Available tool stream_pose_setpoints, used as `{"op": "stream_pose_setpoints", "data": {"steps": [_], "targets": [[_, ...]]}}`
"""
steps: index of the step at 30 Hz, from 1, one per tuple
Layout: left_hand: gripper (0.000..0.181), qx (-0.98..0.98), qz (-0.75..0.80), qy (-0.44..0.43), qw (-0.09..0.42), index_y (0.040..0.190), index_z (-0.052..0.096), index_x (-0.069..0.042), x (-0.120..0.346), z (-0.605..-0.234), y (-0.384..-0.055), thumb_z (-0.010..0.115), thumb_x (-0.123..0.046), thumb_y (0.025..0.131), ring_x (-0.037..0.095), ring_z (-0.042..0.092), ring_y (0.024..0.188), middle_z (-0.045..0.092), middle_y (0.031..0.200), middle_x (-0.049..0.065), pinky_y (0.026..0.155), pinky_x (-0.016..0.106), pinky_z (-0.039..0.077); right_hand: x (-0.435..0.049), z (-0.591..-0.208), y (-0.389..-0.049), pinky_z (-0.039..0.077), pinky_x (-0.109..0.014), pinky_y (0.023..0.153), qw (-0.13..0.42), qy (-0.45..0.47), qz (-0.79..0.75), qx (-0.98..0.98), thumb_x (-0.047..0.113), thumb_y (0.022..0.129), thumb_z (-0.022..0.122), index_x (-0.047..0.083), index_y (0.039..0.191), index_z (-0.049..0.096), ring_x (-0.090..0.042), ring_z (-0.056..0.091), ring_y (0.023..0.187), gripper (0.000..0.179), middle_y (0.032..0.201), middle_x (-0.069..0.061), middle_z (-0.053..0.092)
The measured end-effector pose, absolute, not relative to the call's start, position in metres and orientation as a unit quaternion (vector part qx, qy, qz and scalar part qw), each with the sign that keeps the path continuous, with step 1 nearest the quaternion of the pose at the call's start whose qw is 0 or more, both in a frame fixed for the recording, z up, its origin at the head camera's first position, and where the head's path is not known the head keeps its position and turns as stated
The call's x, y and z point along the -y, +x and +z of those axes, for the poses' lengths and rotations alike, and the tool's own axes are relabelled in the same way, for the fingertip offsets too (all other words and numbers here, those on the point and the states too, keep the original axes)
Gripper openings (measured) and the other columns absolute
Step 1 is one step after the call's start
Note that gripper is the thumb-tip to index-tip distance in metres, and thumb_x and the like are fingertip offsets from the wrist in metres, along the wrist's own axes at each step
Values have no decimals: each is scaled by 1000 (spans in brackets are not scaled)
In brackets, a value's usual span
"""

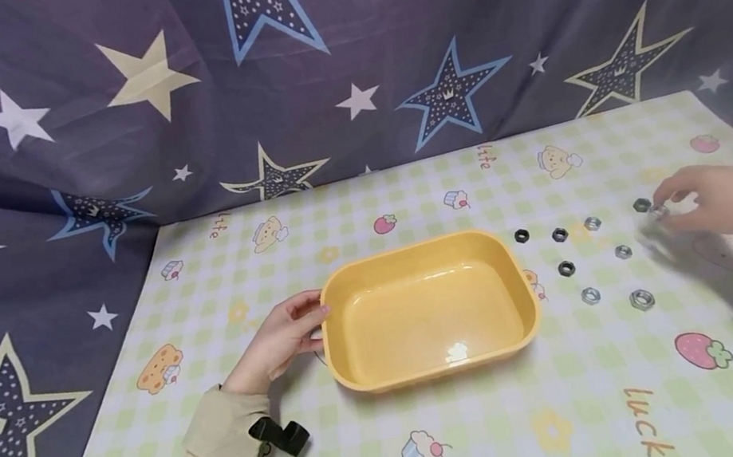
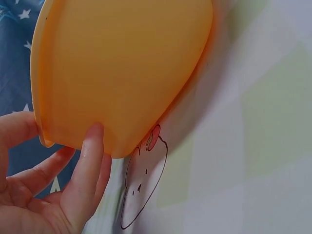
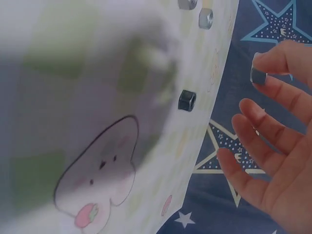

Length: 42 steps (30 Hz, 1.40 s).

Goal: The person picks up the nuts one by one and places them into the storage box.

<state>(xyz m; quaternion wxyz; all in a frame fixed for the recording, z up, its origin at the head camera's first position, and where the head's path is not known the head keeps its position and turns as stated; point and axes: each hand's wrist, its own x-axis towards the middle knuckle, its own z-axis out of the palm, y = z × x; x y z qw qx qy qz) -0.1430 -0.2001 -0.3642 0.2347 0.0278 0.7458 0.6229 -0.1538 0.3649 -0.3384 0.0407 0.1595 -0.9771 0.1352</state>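
Note:
A yellow rectangular tub sits on the table with nothing inside it. My left hand grips its left end, thumb at the rim and fingers against the outer wall, as the left wrist view also shows. Over the table's right side, my right hand pinches a silver hex nut between thumb and index finger, the other fingers spread. Close beside that hand lies a black nut. Several more black and silver nuts, among them a black one and a large silver one, lie spread out right of the tub.
A green-and-white checked cloth with cartoon prints covers the table. Behind it hangs a dark blue star-patterned curtain. Black straps are on the wrists.

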Motion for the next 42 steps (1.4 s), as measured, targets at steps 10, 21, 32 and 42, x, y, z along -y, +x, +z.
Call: {"op": "stream_pose_setpoints", "data": {"steps": [10,21,32,42], "targets": [[49,-747,622,32,232,138,34,10,202,-366,-144,50,-13,98,7,63,87,58,116,10,78,28,58,-341,-330,-165,48,-28,70,66,201,140,967,11,70,79,7,92,68,-20,59,83,24,92,-6,67],[49,-750,618,34,233,138,35,9,199,-367,-145,50,-13,98,7,62,90,55,123,17,81,30,58,-307,-317,-177,50,-37,70,81,237,141,958,9,70,77,9,90,68,-25,60,84,22,91,-5,66],[49,-744,628,27,228,138,35,10,201,-368,-144,51,-14,97,6,62,89,59,110,5,78,29,59,-261,-294,-190,49,-39,72,61,257,163,951,7,74,73,12,89,68,-22,58,86,17,98,-6,64],[49,-740,632,30,228,137,35,10,200,-367,-144,51,-14,98,6,61,89,59,108,3,77,28,59,-218,-275,-198,52,-41,75,90,327,191,921,7,74,73,11,88,68,-22,59,85,16,96,-6,64]]}}
